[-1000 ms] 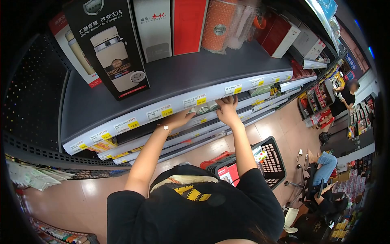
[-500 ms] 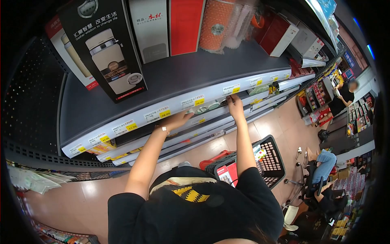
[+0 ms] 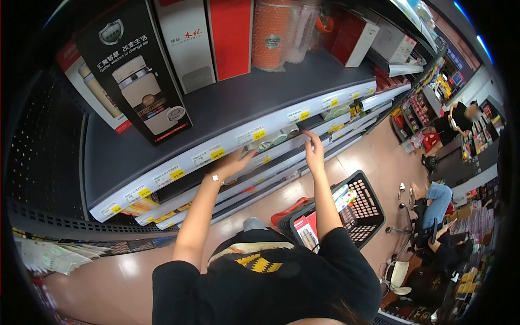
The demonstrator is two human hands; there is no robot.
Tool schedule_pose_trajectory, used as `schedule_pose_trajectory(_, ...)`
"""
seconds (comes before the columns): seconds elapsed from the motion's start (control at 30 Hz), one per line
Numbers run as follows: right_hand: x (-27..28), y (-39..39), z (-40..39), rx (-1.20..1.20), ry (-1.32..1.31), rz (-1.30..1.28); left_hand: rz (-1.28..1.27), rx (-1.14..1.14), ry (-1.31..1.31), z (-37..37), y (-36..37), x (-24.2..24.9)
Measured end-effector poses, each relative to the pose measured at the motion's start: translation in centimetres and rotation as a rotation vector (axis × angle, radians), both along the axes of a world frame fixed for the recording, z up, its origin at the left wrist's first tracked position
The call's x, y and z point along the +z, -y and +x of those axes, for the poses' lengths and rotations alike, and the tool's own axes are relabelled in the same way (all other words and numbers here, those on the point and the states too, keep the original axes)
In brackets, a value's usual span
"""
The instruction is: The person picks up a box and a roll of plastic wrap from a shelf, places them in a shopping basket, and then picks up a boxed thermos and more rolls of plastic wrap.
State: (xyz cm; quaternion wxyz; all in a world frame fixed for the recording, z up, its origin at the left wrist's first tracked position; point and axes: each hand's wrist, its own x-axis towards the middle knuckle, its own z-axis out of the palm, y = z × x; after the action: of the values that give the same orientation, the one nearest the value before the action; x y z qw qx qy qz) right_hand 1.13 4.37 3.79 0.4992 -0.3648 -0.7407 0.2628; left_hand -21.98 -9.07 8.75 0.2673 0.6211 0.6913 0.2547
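Note:
Both my hands are at a lower shelf, beneath the front edge of a dark grey shelf (image 3: 216, 116) lined with price labels. My left hand (image 3: 233, 164), with a bracelet at its wrist, reaches in under that edge. Its thumb is stretched out beside several round-topped items (image 3: 264, 145); some of its fingers are hidden by the edge. My right hand (image 3: 313, 150) is raised at the right end of this row, fingers extended and nothing visible in them.
Boxed vacuum cups (image 3: 143, 81) and a wrapped orange cup (image 3: 268, 40) stand on the upper shelf. Below right is a black shopping basket (image 3: 364, 216) holding a red-and-white box (image 3: 307, 233). Another person (image 3: 460, 119) stands farther off; a seated person's legs (image 3: 436, 203) show at right.
My right hand has drawn back a little from the shelf and its fingers have straightened. My left hand stays by the round-topped items. The view has shifted slightly.

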Motion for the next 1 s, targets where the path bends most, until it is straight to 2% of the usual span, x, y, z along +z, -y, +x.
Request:
schedule_pose_trajectory(0.1, -3.6, 1.7, 3.3, -0.025, -0.053, -0.071, 0.187, 0.064, 0.022, 0.3, 2.0, -0.3)
schedule_pose_trajectory(0.2, -7.4, 5.1, 7.0, -0.104, -0.111, -0.22, 0.441, 0.136, -0.076, 0.6, 4.2, -1.5)
schedule_pose_trajectory(0.23, -8.0, 6.9, 8.0, -0.14, -0.152, -0.282, 0.626, 0.169, -0.169, 0.7, 4.7, -2.3)
schedule_pose_trajectory(0.3, -10.2, 10.1, 10.5, -0.266, -0.132, -0.343, 0.715, 0.171, -0.169, 0.6, 6.1, -3.1)
schedule_pose_trajectory(0.4, -12.9, 15.6, 14.0, -0.455, -0.038, -0.296, 0.764, 0.181, -0.214, 1.5, 9.0, -3.7)
schedule_pose_trajectory(0.47, -16.0, 19.3, 16.6, -0.58, 0.006, -0.411, 0.793, 0.135, -0.201, 2.2, 10.3, -4.8)
schedule_pose_trajectory(0.5, -14.8, 21.8, 17.1, -0.608, 0.156, -0.427, 0.813, 0.117, -0.197, 2.9, 11.0, -5.1)
schedule_pose_trajectory(0.53, -15.8, 23.8, 18.2, -0.616, 0.177, -0.518, 0.829, 0.095, -0.187, 3.7, 11.5, -5.7)
schedule_pose_trajectory(0.6, -18.4, 27.8, 20.8, -0.684, 0.493, -0.451, 0.811, 0.042, -0.119, 5.8, 12.2, -7.2)
schedule_pose_trajectory(0.67, -15.0, 31.4, 20.3, -0.73, 0.627, -0.601, 0.753, -0.035, -0.044, 8.0, 12.4, -9.1)
schedule_pose_trajectory(0.73, -16.5, 33.7, 21.6, -0.74, 0.717, -0.69, 0.679, -0.115, 0.014, 10.0, 12.8, -11.0)
schedule_pose_trajectory(0.8, -17.5, 35.2, 22.7, -0.732, 0.751, -0.873, 0.559, -0.199, 0.085, 11.7, 13.1, -12.1)
schedule_pose_trajectory(0.87, -19.6, 36.4, 24.0, -0.715, 0.693, -0.91, 0.498, -0.27, 0.052, 13.1, 13.5, -12.8)
schedule_pose_trajectory(1.0, -18.0, 37.5, 24.5, -0.661, 0.727, -0.781, 0.236, -0.393, 0.074, 15.4, 13.7, -15.6)
